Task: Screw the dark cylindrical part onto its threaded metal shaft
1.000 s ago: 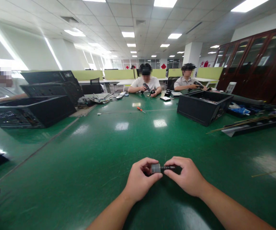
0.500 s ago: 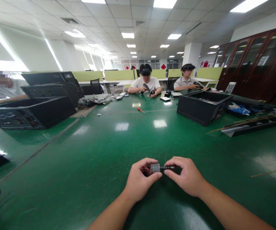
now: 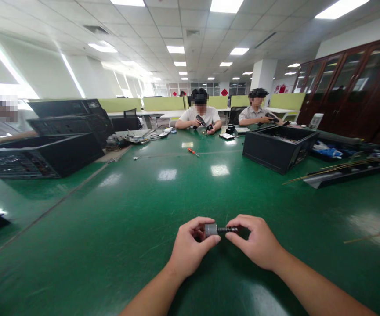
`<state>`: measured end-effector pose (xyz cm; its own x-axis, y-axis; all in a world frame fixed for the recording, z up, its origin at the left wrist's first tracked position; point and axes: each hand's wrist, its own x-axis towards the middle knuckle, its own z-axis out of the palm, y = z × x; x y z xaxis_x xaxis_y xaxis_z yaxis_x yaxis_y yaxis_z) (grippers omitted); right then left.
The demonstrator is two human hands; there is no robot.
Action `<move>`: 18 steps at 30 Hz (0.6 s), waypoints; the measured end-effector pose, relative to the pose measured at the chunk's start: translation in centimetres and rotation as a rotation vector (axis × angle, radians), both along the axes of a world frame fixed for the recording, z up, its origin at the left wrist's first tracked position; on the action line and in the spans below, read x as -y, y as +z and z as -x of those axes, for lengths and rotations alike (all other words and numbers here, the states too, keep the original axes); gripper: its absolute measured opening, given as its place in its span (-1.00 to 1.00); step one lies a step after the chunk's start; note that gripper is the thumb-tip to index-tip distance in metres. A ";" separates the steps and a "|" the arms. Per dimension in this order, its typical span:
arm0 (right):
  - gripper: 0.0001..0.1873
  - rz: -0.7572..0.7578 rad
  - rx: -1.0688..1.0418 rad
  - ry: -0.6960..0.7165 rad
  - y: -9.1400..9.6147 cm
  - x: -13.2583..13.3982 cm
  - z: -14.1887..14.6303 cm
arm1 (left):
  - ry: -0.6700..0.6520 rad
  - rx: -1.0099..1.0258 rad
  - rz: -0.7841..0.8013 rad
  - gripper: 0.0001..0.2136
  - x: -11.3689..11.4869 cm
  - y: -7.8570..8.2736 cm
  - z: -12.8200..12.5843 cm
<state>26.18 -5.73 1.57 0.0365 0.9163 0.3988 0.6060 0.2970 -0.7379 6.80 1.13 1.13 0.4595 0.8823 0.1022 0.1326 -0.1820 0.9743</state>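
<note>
Low in the middle of the head view, my left hand (image 3: 191,248) is closed around a short grey metal cylinder (image 3: 211,229), thumb below and fingers above. A thin dark, ridged shaft (image 3: 222,229) sticks out of the cylinder's right end and lies about level. Thumb and fingertips of my right hand (image 3: 258,241) pinch this shaft near its free end, and its tip shows between them. What kind of part it is I cannot make out. Both hands are just over the green tabletop (image 3: 157,197).
An orange screwdriver (image 3: 193,152) lies farther off. A black computer case (image 3: 272,149) stands at the right, near a metal channel (image 3: 341,173) with thin rods. More black cases (image 3: 45,156) stand left. Two people across the table (image 3: 200,116) hold dark power tools.
My left hand and the grey cylinder have shifted slightly left, and the shaft with them. My right hand has stayed nearly in place, so the shaft's tip sits less deep between its fingers.
</note>
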 end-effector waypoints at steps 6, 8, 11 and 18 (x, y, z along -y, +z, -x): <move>-0.96 -0.006 0.001 0.000 0.0 0.0 -0.1 | 0.004 0.015 0.006 -0.67 -0.2 -0.1 0.0; -0.95 -0.007 0.000 0.003 0.1 0.0 -0.2 | 0.000 0.025 0.012 -0.66 -0.3 -0.2 0.1; -0.95 -0.005 -0.002 0.004 0.1 0.0 -0.2 | -0.006 0.039 0.014 -0.66 -0.5 -0.3 0.2; -0.95 -0.006 -0.003 0.005 0.0 0.0 -0.2 | -0.003 0.058 0.009 -0.65 -0.7 -0.8 0.3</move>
